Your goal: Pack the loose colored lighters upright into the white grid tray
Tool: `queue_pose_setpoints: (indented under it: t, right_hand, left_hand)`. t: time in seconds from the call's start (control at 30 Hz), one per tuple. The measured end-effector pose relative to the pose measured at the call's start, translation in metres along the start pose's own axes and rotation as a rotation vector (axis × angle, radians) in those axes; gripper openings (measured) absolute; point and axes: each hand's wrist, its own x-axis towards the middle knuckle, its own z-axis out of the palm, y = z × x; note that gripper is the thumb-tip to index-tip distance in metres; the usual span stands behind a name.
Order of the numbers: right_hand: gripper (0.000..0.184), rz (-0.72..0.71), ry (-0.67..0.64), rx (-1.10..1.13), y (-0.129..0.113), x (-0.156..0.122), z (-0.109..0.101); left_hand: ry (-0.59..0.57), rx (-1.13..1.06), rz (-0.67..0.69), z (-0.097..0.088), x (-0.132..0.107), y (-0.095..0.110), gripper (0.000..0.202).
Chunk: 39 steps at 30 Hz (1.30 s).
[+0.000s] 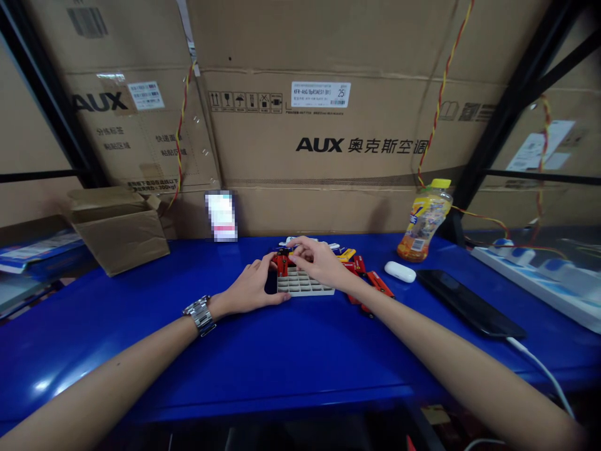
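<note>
A small light-coloured tray (307, 289) divided into a grid of compartments rests on the blue table. At its back left corner a small red piece (282, 265) with a dark upper end stands upright. My left hand (251, 285) wraps round the tray's left side, thumb along the front edge and fingertips by the red piece. My right hand (319, 260) reaches over the tray, its thumb and fingers closed in a pinch at the red piece's upper right. Several red pieces (379, 284) lie in a loose heap right of the tray, partly behind my right forearm. Yellow, white and blue pieces show behind my right hand.
On the right of the table (263, 357) are a white earbud case (400, 272), a plugged-in black phone (469, 302), a drink bottle (425, 222) and a white power strip (539, 275). An open carton (119, 235) and a lit screen (221, 216) stand at the back left.
</note>
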Motion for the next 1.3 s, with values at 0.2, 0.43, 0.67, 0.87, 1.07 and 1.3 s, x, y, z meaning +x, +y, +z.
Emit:
queue_pose_setpoints:
  t: [0.2,0.43,0.67,0.87,1.07,1.3]
  right_hand:
    - [0.015,-0.015,0.015,-0.222,-0.017,0.000,-0.030]
    - [0.025,0.268,-0.165,-0.677,-0.017,-0.014,-0.080]
    - [0.034,0.468,-0.500,-0.643,-0.006,-0.020,-0.079]
    - [0.035,0.405,-0.437,-0.614,-0.004,-0.021,-0.067]
    - [0.037,0.323,-0.169,-0.641,-0.009,-0.015,-0.073]
    - [0.024,0.104,-0.002,-0.248,-0.006,-0.007,-0.060]
  left_hand:
    - [0.009,-0.033,0.024,0.000,0.000,-0.002,0.096]
    - [-0.018,-0.056,-0.016,-0.003,-0.002,0.001,0.099]
    - [-0.032,-0.045,-0.030,-0.005,-0.002,0.006,0.100]
    - [-0.021,-0.045,-0.014,-0.005,-0.002,0.005,0.097]
    - [-0.008,-0.038,-0.017,-0.003,-0.002,0.001,0.100]
    - [-0.008,-0.046,-0.001,-0.003,-0.002,0.002,0.098]
